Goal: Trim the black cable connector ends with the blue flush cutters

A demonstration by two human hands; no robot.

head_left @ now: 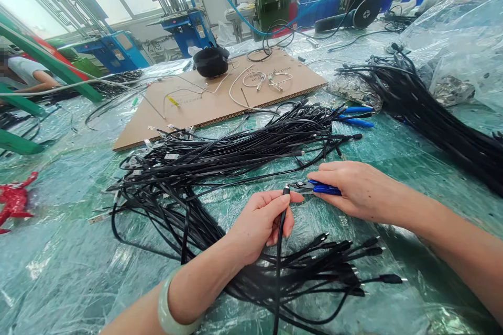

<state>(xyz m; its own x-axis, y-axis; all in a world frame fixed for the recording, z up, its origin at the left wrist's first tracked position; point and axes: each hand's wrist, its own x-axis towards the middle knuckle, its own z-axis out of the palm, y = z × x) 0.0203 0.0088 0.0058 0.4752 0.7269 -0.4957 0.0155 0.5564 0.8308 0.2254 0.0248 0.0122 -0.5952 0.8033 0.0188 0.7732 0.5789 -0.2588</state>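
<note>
Between the thumb and fingers of my left hand (pixel 261 220) is a black cable (pixel 280 243), pinched just below its plug, which points up. My right hand (pixel 353 188) is wrapped round blue-handled flush cutters (pixel 326 188). Their jaws are at the metal tip of the plug; whether they touch it I cannot tell. Under and in front of my left wrist lies a bundle of black cables (pixel 302 282) with plug ends fanned to the right. Behind my hands a larger heap of black cables (pixel 220 152) stretches across the table.
Flattened cardboard (pixel 212 99) lies beyond the heap, bearing a black bowl-shaped object (pixel 211 61) and pale cables. More black cables (pixel 440 110) hang together at the right. A red figure (pixel 14 199) sits at the left. Another person's arm (pixel 41 81) shows at the far left. Plastic film covers the table.
</note>
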